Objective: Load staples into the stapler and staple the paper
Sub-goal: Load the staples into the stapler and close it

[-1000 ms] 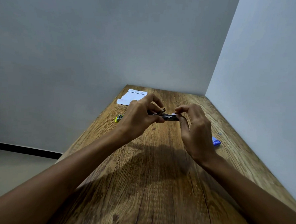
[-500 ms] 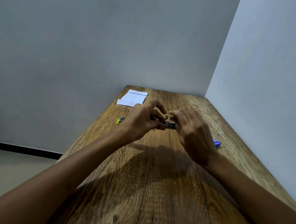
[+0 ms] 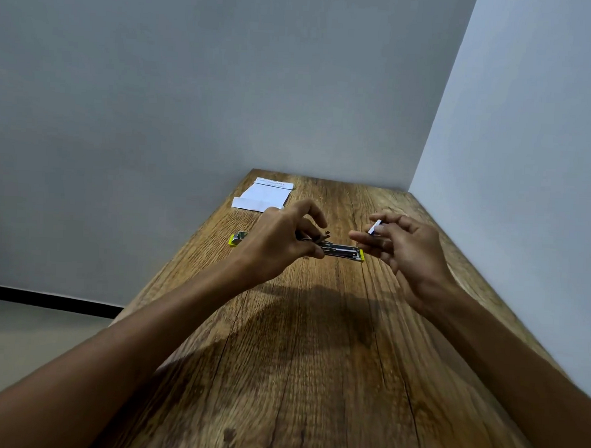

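I see one stapler (image 3: 340, 252), a long dark metal bar with a yellow tip at its right end, lying low over the middle of the wooden table (image 3: 313, 379); I cannot tell whether it touches the boards. My left hand (image 3: 279, 242) grips its left end, thumb under and fingers curled over a raised metal part. My right hand (image 3: 405, 250) is just beside the yellow tip, apart from it, pinching one small pale strip (image 3: 375, 227) between thumb and fingertips; I cannot tell what the strip is made of.

One small yellow box (image 3: 235, 239) with an open, greyish inside sits near the table's left edge, behind my left wrist. Folded white paper (image 3: 263, 196), flat with sharp creases and faint print at the top, lies at the far left corner; I cannot count the sheets.

The table is a long plank top with heavy grain and dark cracks running toward me. Its left edge drops off to a pale floor (image 3: 24, 339), its right edge and far end meet plain grey walls (image 3: 530, 167). Bare wood stretches between my forearms and beyond the stapler toward the far wall
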